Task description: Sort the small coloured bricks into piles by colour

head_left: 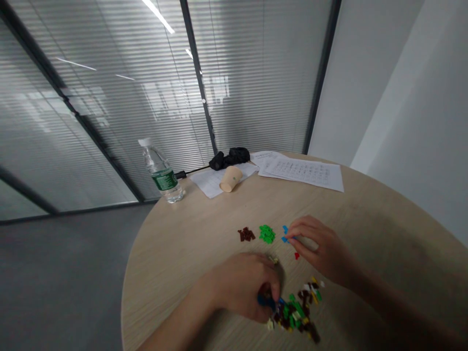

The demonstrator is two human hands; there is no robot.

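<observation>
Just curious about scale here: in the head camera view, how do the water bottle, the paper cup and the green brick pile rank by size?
1. Plastic water bottle
2. Paper cup and green brick pile: these look alike in size, and the pile sits nearer the camera, so I can't rank them.

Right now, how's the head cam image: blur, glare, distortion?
Head view: wide-angle distortion leans the glass partition's frames; light streaks glare on the glass; the left hand looks slightly soft; a soft shadow falls across the table beyond the right hand; the brick pile stays legible.
</observation>
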